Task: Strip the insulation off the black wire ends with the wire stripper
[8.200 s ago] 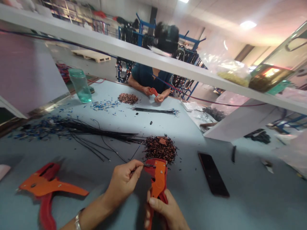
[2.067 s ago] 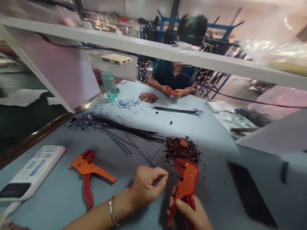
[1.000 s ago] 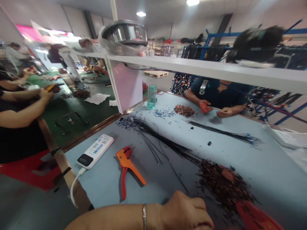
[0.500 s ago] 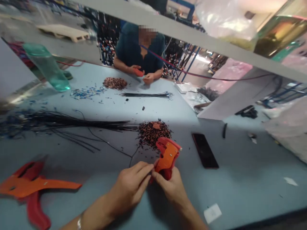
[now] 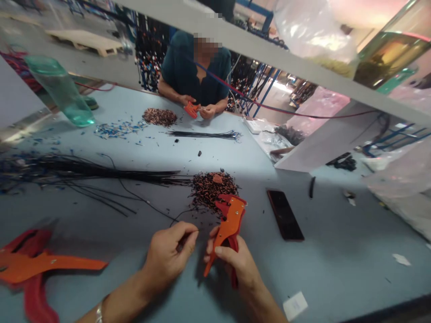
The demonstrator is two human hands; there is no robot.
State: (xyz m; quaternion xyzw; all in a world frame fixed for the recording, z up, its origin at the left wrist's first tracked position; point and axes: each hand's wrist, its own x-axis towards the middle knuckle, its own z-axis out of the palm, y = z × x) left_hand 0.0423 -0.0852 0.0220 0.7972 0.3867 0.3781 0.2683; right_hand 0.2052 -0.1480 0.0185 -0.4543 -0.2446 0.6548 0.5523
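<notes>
My right hand (image 5: 232, 255) is wrapped round the handles of an orange and red wire stripper (image 5: 231, 220), its head pointing away from me. Left of it, my left hand (image 5: 171, 251) pinches the end of a thin black wire (image 5: 178, 215), which loops back over the table. Just beyond the tool lies a pile of short black and copper-coloured scraps (image 5: 215, 188). A bundle of long black wires (image 5: 134, 174) stretches to the left from that pile. A second wire stripper (image 5: 37, 264), also orange and red, rests at the near left.
Across the table (image 5: 336, 269) a co-worker (image 5: 198, 76) holds another wire stripper (image 5: 191, 109). A phone (image 5: 285, 215) and a small white block (image 5: 295, 306) lie on the right. A green bottle (image 5: 60, 92) stands at the far left. A shelf beam (image 5: 303, 60) crosses above.
My hands have moved apart. The wire end in my left hand now shows clear of the wire stripper, and the stripper's handles are spread wider in my right hand.
</notes>
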